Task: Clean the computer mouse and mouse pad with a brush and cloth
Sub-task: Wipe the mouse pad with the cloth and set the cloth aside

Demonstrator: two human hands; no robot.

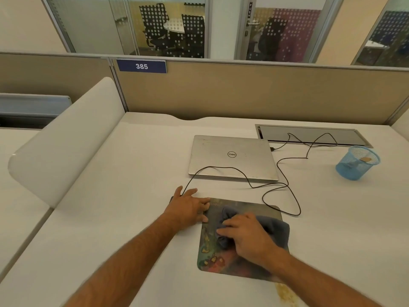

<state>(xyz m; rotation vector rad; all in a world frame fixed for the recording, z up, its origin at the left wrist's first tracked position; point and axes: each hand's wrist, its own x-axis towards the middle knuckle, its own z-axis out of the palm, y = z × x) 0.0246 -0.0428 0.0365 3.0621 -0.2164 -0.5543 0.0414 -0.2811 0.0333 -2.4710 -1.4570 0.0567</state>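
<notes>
Cloth [272, 227], grey and bunched, is pressed onto a patterned mouse pad [212, 258] by the right hand [245, 233], whose fingers are curled into its folds. The pad's left edge is pinned to the white counter [132, 218] by the flat, outstretched left hand [188, 209]. The mouse [171, 198] is mostly hidden beneath that hand; its cable [285, 185] is trailed across a closed laptop [232, 157]. A blue mesh cup [357, 162] is seen at far right.
</notes>
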